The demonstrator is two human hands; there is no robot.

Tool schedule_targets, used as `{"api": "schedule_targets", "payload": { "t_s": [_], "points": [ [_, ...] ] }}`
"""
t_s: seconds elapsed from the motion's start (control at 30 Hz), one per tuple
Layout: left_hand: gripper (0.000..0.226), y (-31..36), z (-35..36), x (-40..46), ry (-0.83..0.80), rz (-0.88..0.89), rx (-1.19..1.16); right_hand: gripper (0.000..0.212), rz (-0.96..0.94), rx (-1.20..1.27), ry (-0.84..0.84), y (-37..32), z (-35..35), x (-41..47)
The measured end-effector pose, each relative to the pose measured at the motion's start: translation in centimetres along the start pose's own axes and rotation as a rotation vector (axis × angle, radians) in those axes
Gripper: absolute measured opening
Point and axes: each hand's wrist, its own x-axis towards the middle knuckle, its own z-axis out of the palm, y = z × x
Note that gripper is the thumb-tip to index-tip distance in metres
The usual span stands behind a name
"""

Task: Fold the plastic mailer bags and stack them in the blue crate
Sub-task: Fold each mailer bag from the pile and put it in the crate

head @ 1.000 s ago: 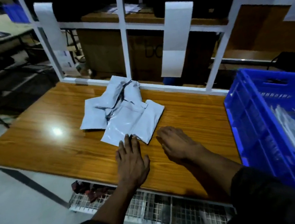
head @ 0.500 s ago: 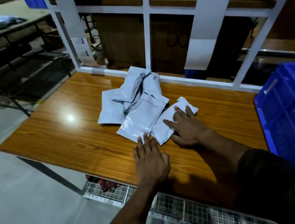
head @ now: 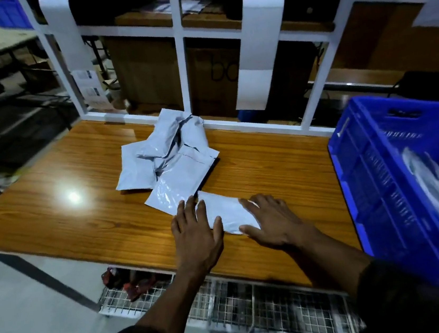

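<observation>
head view shows one mailer point(head: 226, 212) lying flat near the table's front edge, pulled apart from the others and framed by both hands. the left hand point(head: 195, 234) lies palm down with fingers straight and spread, its fingertips on the mailer's left end and just touching the corner of the pile behind it; it grips nothing. the right hand point(head: 271, 222) is likewise flat and open, fingers stretched over the mailer's right end and thumb along its near edge, pressing rather than pinching. held this way, the bag looks pinned at both ends so it stays smooth and square for folding, which i judge is about to begin; no crease shows yet.

behind it, toward the middle and back edge of the table point(head: 61, 213), sits the pile point(head: 169, 158) of unfolded grey mailers, rumpled and overlapping, its nearest bag touching or almost touching the separated one. that leaves most of the job undone.

the crate point(head: 374, 175) stands at the table's right edge, close to the right arm, probably so each folded bag needs only a short carry. pale, blurred plastic shows inside, likely bags already stacked, though i cannot tell how many.

a white frame point(head: 180, 46) rises along the back edge, and a wire shelf point(head: 257, 300) runs below the front edge.
</observation>
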Motion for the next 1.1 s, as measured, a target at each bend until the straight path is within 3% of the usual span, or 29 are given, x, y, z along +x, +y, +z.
{"api": "schedule_targets", "payload": {
  "t_s": [0.13,0.27,0.4,0.5,0.67,0.77,0.97,1.1],
  "points": [
    [0.056,0.1,-0.4,-0.6,0.061,0.114,-0.006,0.076,0.002,-0.005,0.026,0.2,1.0,-3.9],
    [0.044,1.7,-0.9,-1.6,0.137,0.335,0.026,0.072,-0.005,-0.034,0.003,1.2,0.6,-6.9],
    [0.042,5.6,0.4,-1.6,-0.008,0.476,0.064,0.074,0.073,0.004,0.090,-0.7,1.7,-8.2],
    [0.051,5.7,1.5,-1.8,-0.151,0.457,0.124,0.063,0.081,-0.027,0.129,-0.9,3.3,-8.3],
    [0.062,4.5,1.9,-2.4,-0.262,0.350,0.222,0.071,0.171,0.034,0.139,-1.4,3.0,-7.8],
    [0.070,4.6,1.8,-2.4,-0.327,0.325,0.262,0.062,0.201,-0.015,0.142,-1.9,3.2,-7.5],
    [0.076,4.5,1.9,-2.2,-0.367,0.308,0.269,0.056,0.241,-0.057,0.172,-2.2,3.8,-6.9],
    [0.068,4.6,2.0,-2.1,-0.374,0.304,0.292,0.059,0.247,-0.032,0.152,-2.1,4.1,-6.8]
  ]
}}
